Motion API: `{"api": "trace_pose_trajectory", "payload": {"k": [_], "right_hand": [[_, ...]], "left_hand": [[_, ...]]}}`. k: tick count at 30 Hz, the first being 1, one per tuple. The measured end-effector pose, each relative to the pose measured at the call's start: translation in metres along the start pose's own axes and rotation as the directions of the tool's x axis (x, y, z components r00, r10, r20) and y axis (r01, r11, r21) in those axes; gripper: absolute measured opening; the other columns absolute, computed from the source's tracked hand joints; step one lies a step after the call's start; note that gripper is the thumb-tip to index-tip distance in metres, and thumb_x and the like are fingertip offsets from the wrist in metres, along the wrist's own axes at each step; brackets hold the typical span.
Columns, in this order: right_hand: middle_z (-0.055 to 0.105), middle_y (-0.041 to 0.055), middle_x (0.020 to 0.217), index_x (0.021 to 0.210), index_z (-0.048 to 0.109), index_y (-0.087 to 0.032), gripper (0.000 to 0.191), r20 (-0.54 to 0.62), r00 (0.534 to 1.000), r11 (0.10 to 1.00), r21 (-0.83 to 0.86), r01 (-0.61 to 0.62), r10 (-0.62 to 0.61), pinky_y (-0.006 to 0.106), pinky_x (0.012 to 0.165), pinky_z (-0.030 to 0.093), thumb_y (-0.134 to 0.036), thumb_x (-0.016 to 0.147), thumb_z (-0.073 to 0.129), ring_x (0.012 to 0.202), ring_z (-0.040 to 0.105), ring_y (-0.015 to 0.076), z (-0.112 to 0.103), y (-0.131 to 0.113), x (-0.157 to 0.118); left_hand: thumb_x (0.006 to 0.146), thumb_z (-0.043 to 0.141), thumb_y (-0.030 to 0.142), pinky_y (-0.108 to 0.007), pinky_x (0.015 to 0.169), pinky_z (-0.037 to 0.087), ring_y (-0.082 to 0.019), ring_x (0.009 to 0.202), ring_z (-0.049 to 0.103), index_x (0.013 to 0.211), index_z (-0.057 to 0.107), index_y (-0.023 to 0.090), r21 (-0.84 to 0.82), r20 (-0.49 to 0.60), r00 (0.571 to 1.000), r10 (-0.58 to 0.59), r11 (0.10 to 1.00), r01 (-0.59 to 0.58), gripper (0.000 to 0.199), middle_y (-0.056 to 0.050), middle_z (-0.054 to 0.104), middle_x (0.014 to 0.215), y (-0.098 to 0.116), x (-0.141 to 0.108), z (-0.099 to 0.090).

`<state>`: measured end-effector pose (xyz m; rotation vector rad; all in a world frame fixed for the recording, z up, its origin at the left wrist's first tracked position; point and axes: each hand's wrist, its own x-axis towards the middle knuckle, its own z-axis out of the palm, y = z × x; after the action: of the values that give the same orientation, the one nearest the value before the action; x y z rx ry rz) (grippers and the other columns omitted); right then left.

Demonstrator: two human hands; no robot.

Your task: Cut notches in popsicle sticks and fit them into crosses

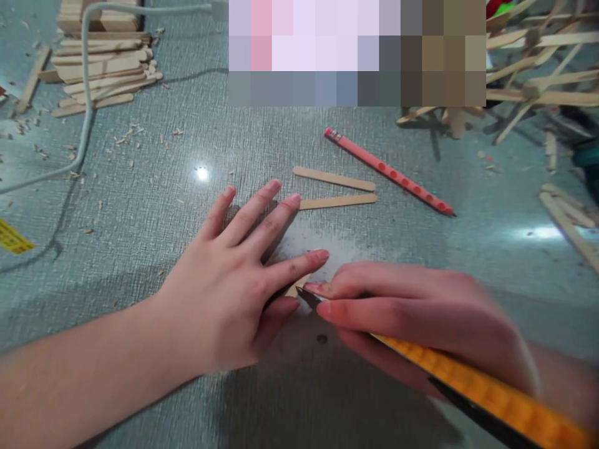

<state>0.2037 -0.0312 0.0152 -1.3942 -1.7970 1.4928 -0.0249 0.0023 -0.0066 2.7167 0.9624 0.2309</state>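
Note:
My left hand (238,268) lies palm down with its fingers spread, and its thumb and index finger frame a small piece of wooden craft stick (296,287). Most of that piece is hidden under the hand. In my right hand (402,299) is a utility knife (435,362) with an orange and black handle. Its dark blade tip touches or nearly touches the wood between my left thumb and index finger. Just beyond my fingers are two craft sticks, an upper one (334,179) and a lower one (339,202); my left middle fingertip meets the lower one's left end.
A pink pencil (388,171) lies behind the two sticks. Stacked craft sticks (103,68) sit at the back left, beside a pale cable (86,68). A structure of joined sticks (533,93) stands at the back right. Wood shavings (131,134) dot the textured table (154,249).

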Motion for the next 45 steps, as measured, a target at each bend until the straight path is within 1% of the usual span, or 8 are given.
{"api": "trace_pose_trajectory", "payload": {"k": [11,17,20,23,27,33,39,45], "right_hand": [[0.063,-0.0053,0.060,0.066,0.057,-0.026,0.033,-0.034,0.956,0.944,-0.171,0.280,-0.290,0.021,0.051,0.050,-0.018,0.098,0.057,0.053,0.061,0.0124,0.002,0.016,-0.004],[0.061,-0.0052,0.055,0.060,0.053,-0.026,0.039,-0.034,0.991,0.987,-0.095,0.127,-0.130,0.020,0.040,0.048,-0.022,0.098,0.058,0.047,0.061,0.0131,0.002,0.010,-0.003],[0.062,-0.0055,0.056,0.060,0.055,-0.026,0.038,-0.017,0.987,0.977,-0.145,0.156,-0.160,0.019,0.046,0.053,-0.021,0.098,0.059,0.050,0.063,0.0122,-0.001,0.011,-0.004],[0.075,-0.0047,0.076,0.080,0.067,-0.031,0.023,0.011,0.958,0.935,-0.213,0.282,-0.287,0.021,0.063,0.061,-0.013,0.093,0.063,0.064,0.072,0.0127,-0.007,0.016,-0.005],[0.081,-0.0038,0.090,0.108,0.061,-0.035,0.036,0.013,0.900,0.864,-0.275,0.423,-0.436,0.018,0.069,0.063,-0.004,0.090,0.060,0.076,0.079,0.0121,-0.011,0.021,-0.006],[0.081,-0.0039,0.096,0.111,0.058,-0.037,0.037,0.028,0.916,0.861,-0.331,0.387,-0.401,0.022,0.070,0.067,-0.007,0.088,0.060,0.079,0.081,0.0155,-0.006,0.021,-0.009],[0.079,-0.0062,0.080,0.107,0.054,-0.035,0.029,-0.046,0.929,0.870,-0.370,0.326,-0.367,0.021,0.064,0.066,-0.010,0.094,0.056,0.070,0.080,0.0150,0.000,0.015,-0.008],[0.081,-0.0068,0.086,0.104,0.052,-0.035,0.023,0.023,0.912,0.826,-0.415,0.382,-0.410,0.020,0.070,0.067,-0.014,0.096,0.055,0.079,0.082,0.0154,-0.002,0.014,-0.004]], "left_hand": [[0.098,0.062,0.050,-0.070,0.127,0.020,-0.041,0.162,0.024,0.151,0.057,0.038,-0.018,0.003,1.000,-0.021,1.000,0.021,0.054,-0.010,0.038,0.171,0.002,-0.002,0.000],[0.097,0.063,0.049,-0.069,0.128,0.021,-0.041,0.161,0.026,0.150,0.058,0.038,-0.015,0.012,1.000,-0.015,1.000,0.015,0.054,-0.009,0.038,0.171,0.002,-0.002,-0.001],[0.097,0.063,0.049,-0.069,0.128,0.020,-0.041,0.162,0.025,0.150,0.057,0.037,-0.016,0.007,1.000,-0.015,1.000,0.015,0.055,-0.011,0.037,0.171,0.002,-0.003,0.000],[0.097,0.064,0.049,-0.069,0.128,0.020,-0.041,0.162,0.025,0.150,0.056,0.038,-0.016,0.005,1.000,-0.017,1.000,0.017,0.055,-0.011,0.036,0.171,0.002,-0.003,0.001],[0.096,0.066,0.048,-0.068,0.128,0.018,-0.041,0.162,0.025,0.150,0.057,0.037,-0.015,-0.007,1.000,-0.010,1.000,0.010,0.056,-0.012,0.037,0.171,0.002,-0.003,0.001],[0.096,0.066,0.050,-0.069,0.128,0.020,-0.040,0.162,0.025,0.151,0.056,0.038,-0.015,0.012,1.000,-0.017,1.000,0.017,0.058,-0.011,0.037,0.171,0.002,-0.003,0.001],[0.095,0.067,0.052,-0.069,0.128,0.020,-0.042,0.161,0.027,0.151,0.056,0.037,-0.023,-0.004,1.000,-0.016,1.000,0.016,0.058,-0.008,0.039,0.170,0.002,-0.003,0.002],[0.095,0.067,0.050,-0.069,0.129,0.020,-0.041,0.161,0.028,0.150,0.057,0.036,-0.028,-0.008,1.000,-0.012,1.000,0.012,0.058,-0.008,0.040,0.170,0.002,-0.002,0.002]]}}
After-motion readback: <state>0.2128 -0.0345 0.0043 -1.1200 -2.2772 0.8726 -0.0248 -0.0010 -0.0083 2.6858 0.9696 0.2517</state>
